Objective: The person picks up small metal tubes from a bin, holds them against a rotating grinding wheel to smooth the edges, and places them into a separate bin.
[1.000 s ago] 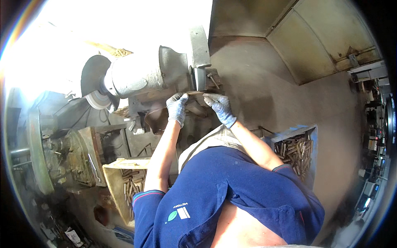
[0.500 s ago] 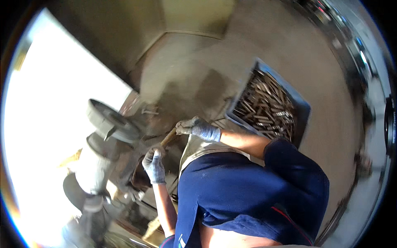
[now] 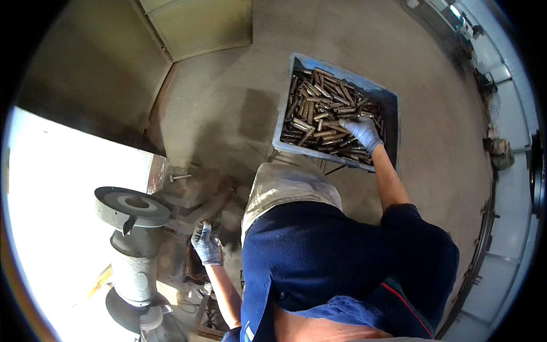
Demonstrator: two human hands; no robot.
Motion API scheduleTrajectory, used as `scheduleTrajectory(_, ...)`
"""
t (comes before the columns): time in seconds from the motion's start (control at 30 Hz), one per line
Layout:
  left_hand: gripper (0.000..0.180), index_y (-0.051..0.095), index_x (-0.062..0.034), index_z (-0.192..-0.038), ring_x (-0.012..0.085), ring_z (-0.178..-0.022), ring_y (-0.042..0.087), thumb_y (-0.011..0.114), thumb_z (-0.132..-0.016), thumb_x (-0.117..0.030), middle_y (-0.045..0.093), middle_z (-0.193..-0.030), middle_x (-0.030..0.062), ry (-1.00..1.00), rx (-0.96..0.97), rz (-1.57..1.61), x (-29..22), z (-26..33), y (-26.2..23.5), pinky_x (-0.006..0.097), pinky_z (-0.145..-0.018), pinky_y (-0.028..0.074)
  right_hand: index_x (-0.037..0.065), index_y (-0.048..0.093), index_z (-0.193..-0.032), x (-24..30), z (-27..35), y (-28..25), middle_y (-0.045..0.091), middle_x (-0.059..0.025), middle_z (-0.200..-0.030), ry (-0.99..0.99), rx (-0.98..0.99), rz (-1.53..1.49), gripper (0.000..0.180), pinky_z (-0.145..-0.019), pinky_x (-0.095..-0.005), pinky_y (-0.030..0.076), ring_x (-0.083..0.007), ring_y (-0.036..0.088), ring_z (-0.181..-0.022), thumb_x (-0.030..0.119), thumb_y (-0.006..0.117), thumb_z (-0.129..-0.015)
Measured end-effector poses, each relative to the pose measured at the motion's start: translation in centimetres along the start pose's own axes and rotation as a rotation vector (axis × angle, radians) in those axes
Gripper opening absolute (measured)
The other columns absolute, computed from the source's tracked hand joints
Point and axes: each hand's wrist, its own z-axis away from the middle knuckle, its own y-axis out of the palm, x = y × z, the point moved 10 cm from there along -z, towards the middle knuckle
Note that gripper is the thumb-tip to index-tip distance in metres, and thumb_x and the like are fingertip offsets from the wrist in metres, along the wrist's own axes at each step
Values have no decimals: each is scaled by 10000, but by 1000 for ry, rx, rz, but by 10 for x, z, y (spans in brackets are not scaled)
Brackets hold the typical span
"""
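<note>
Both my hands wear grey-blue knit gloves with dark, soiled fingers. My right hand (image 3: 362,131) reaches into the blue bin (image 3: 340,67), its fingers bent down onto the metal rods (image 3: 320,108) heaped there. The fingertips blend with the rods, so I cannot tell whether one is gripped. My left hand (image 3: 207,245) is raised to the left of my body, near the bench grinder (image 3: 134,273). Its fingers are curled closed; whatever they hold, if anything, is hidden. The grinder's upper wheel guard (image 3: 108,210) lies beyond that hand.
The bin rests on a stand with thin legs beside my light apron (image 3: 290,185). At the far left stands a greenish metal panel (image 3: 97,74), with glare below it. A bolt-like metal piece (image 3: 180,177) lies past the grinder. Along the right runs a pale wall (image 3: 510,188).
My right hand has left the brown rod held between both hands and moved right into the bin. That rod no longer shows between them. My left hand has dropped slightly; the view has turned.
</note>
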Motion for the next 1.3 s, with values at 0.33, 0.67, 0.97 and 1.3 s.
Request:
scheduleTrajectory(0.33,208,661,8,-949,105,-768,564,642,-819,-154,653,-852,41,152,-456,-62,5,71,-101,244,-704,448,-11,663,-870,172,75,209,650,-73,-800,-523,387,253,295,-674,-306,454,-168,566,-730,271,681,-786)
scheduleTrajectory(0.67,212,624,22,-998,129,-709,618,598,-789,50,655,-833,75,419,-1575,618,227,420,-241,231,-652,519,10,702,-882,92,115,365,645,-25,-706,-572,1027,587,190,-531,-254,447,-90,541,-575,149,714,-754)
scheduleTrajectory(0.97,307,698,-62,-857,304,-877,647,642,-762,-348,665,-909,172,-653,-1641,-402,294,456,-303,378,-801,503,2,703,-899,132,158,411,664,-39,-729,-763,1143,672,221,-592,-251,468,-98,570,-624,180,712,-768)
scheduleTrajectory(1.3,261,677,-36,-824,325,-829,647,688,-667,-243,661,-905,188,-736,-1637,-346,325,431,-324,392,-701,519,-3,699,-897,104,163,385,675,-57,-749,-693,1113,701,247,-633,-266,480,-110,585,-662,195,727,-752)
